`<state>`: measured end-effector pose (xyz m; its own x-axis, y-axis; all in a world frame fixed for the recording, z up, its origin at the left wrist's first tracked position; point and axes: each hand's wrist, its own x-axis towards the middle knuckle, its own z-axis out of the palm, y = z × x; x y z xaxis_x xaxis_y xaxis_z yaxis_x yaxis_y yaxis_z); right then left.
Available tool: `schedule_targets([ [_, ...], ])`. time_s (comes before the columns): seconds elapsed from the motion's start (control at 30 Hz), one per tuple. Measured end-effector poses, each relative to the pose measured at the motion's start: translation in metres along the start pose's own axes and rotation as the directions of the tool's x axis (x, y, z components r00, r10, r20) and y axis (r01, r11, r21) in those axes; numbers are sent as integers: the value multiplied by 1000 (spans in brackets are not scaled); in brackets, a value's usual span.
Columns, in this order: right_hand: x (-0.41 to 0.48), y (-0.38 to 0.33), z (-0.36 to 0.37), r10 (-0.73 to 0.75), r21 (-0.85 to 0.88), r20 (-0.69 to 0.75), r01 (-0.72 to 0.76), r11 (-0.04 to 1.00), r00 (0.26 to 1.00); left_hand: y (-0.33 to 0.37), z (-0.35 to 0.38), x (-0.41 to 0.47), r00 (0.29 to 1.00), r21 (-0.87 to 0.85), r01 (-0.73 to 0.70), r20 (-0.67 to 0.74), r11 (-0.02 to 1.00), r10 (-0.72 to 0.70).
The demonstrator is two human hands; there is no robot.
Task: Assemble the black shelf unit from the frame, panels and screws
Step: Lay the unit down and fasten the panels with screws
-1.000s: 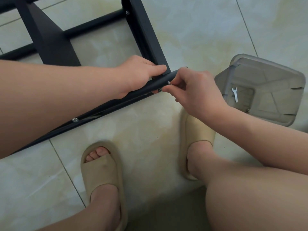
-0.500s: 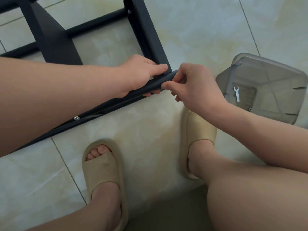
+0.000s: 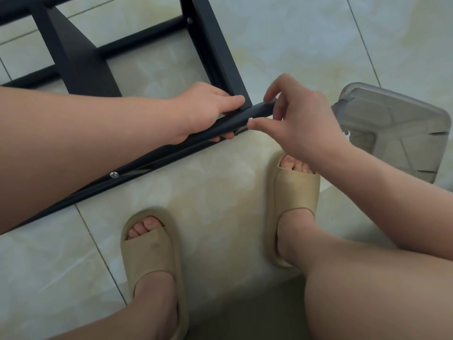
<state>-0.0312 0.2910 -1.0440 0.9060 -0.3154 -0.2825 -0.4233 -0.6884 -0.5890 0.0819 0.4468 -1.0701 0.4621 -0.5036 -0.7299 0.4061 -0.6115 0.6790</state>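
The left hand [image 3: 203, 111] is wrapped around the black round metal tube [image 3: 235, 120], thumb on top and fingertips showing beneath. The right hand [image 3: 301, 126] pinches that tube's free end between a curled index finger above and a thumb whose tip touches the small silver screw head [image 3: 250, 119] in its near side. The tube runs along the near edge of the black metal shelf frame [image 3: 210, 52] lying on the pale tiled floor [image 3: 294, 33], a second silver screw [image 3: 113, 174] sits farther left along that edge, and a translucent grey plastic box [image 3: 397, 119] stands just right of the hands.
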Motion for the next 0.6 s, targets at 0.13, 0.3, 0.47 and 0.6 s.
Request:
schedule_targets([
  [0.13,14,-1,-2,-62,-29,51,64,998,997,4,-4,-1,1000,12,-6,-9,1000,6],
  [0.3,31,-11,1,-135,-64,134,145,987,982,3,-14,-4,998,13,3,-67,1000,-2],
  [0.47,51,-27,-3,-195,-186,306,259,948,932,0,-25,-4,990,39,-18,-140,999,24],
  [0.6,64,-37,-8,-213,-250,446,350,903,869,-1,-27,-3,986,54,-37,-161,998,45],
])
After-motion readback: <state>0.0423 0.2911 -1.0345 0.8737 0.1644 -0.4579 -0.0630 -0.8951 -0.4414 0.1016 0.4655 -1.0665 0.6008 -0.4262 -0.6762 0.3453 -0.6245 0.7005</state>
